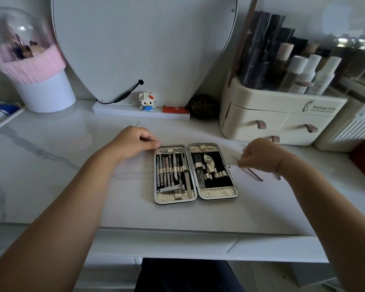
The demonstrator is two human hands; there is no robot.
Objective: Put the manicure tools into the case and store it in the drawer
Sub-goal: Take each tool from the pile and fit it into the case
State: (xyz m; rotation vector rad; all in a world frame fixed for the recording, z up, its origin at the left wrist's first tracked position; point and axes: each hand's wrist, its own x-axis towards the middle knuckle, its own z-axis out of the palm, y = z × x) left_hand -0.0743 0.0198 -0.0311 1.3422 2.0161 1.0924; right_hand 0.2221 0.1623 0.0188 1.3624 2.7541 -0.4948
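Checking the loose tool (256, 175) first: where does it lie, and which way does it run?

B: Flat on the table (72, 165), just right of the case (218, 193). It's a thin metal rod with a diagonal long axis. One end points toward the person and rightward, the other goes under the right hand (259, 155). A second thin piece shows just left of that hand, too fine to identify.

A: Grip?

B: Right fingers are curled down onto the rod's far end. It reads as a pinch, though the knuckles hide the contact. Left hand (135, 142) is curled at the case's far-left corner, thumb and forefinger nipping the rim, bracing it.

A: Target?

B: Case lies open and flat, hinge running away from the person. Left half looks full. Empty loops (219, 173) sit in the right half, the one nearer the right hand. Seated tools all run parallel to the hinge.

A: So leftward plus a rotation.

B: My read too: a short carry left, then swing the rod off its diagonal to match the hinge line before sliding it under a loop. Right hand is the obvious one. Which drawer is meant, I cannot tell.
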